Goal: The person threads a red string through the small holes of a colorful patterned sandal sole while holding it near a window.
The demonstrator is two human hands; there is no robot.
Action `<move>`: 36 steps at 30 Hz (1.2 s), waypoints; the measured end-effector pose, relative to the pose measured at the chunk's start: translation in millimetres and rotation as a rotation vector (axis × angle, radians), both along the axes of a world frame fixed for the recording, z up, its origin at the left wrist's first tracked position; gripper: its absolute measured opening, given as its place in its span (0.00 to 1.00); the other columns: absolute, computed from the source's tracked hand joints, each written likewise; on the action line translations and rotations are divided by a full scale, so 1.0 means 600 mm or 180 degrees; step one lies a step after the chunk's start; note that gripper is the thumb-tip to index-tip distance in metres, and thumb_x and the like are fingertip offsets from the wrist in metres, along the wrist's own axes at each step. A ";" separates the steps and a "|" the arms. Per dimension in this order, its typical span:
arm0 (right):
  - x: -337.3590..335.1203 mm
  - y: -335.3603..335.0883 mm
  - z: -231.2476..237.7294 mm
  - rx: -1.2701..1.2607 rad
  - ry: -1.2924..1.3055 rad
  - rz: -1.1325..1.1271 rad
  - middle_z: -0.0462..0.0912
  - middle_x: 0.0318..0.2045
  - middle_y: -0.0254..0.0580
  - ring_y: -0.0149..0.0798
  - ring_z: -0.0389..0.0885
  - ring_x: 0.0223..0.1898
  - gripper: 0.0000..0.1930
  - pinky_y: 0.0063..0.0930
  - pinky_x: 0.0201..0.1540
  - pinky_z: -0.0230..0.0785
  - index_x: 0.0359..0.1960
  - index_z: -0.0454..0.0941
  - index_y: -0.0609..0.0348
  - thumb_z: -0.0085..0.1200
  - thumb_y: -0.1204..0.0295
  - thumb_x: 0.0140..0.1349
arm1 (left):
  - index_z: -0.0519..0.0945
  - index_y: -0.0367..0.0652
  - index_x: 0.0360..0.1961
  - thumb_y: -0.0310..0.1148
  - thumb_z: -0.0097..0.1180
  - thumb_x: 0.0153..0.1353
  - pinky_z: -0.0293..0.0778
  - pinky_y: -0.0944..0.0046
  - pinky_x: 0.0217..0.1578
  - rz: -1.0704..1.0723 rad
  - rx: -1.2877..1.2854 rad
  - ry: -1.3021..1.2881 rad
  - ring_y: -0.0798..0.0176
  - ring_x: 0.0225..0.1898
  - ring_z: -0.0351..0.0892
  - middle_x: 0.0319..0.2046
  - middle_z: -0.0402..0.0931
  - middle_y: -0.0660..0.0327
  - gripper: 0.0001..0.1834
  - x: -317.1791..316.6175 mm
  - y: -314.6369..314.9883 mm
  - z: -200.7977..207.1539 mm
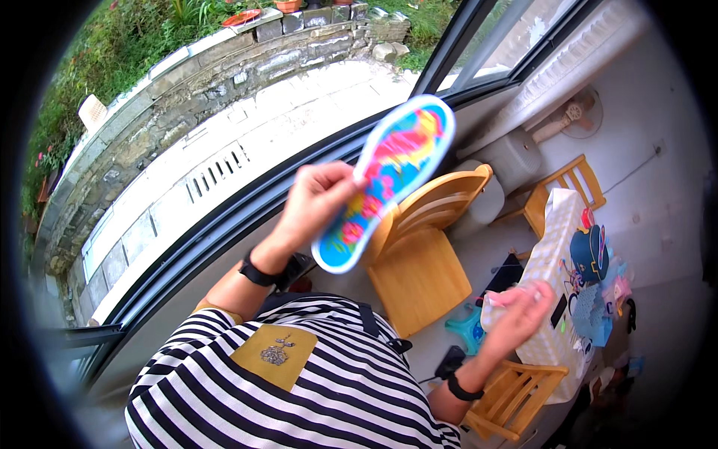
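My left hand (318,202) is raised in front of the window and grips a colourful embroidered shoe insole (396,168) by its long edge. The insole has a blue rim and pink, yellow and turquoise patterns, and it tilts up to the right. My right hand (523,310) is low at the right, over the near end of a white table (557,224). Its fingers are curled around a small pale thing (492,305) that I cannot make out. Both wrists wear black bands. My striped shirt fills the lower middle.
A wooden chair (422,262) stands under the insole, another (572,183) behind the table, a third (516,396) near my right elbow. Small blue and pink items (594,284) crowd the table's right side. A teal stool (467,329) is on the floor. A dark window frame (239,206) runs along the left.
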State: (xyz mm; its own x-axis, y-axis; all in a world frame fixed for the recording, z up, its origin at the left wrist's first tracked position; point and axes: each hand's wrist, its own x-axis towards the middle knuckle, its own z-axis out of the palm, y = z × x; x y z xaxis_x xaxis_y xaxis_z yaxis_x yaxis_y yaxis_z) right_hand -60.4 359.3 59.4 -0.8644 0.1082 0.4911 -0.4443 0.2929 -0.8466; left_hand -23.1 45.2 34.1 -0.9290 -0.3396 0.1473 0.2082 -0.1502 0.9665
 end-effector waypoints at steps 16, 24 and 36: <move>0.042 -0.163 0.033 0.1386 0.0508 0.0886 0.82 0.29 0.51 0.36 0.81 0.25 0.09 0.25 0.29 0.71 0.39 0.79 0.69 0.51 0.85 0.57 | 0.81 0.31 0.37 0.30 0.56 0.62 0.73 0.74 0.35 -0.1273 0.0623 -0.0048 0.75 0.33 0.76 0.31 0.78 0.63 0.11 0.010 0.088 0.002; 0.042 -0.161 0.041 0.1391 0.0395 0.0888 0.81 0.26 0.51 0.35 0.80 0.23 0.09 0.24 0.27 0.70 0.39 0.80 0.68 0.52 0.85 0.56 | 0.81 0.31 0.36 0.30 0.56 0.62 0.72 0.74 0.34 -0.1298 0.0663 0.0002 0.75 0.32 0.76 0.31 0.77 0.64 0.10 0.009 0.093 0.002; 0.040 -0.152 0.025 0.1170 -0.0241 0.0889 0.79 0.21 0.52 0.46 0.80 0.22 0.07 0.31 0.25 0.71 0.37 0.79 0.67 0.53 0.82 0.57 | 0.80 0.35 0.35 0.23 0.59 0.52 0.71 0.63 0.25 0.0060 -0.2410 0.1637 0.58 0.24 0.75 0.23 0.74 0.57 0.09 -0.004 0.105 -0.015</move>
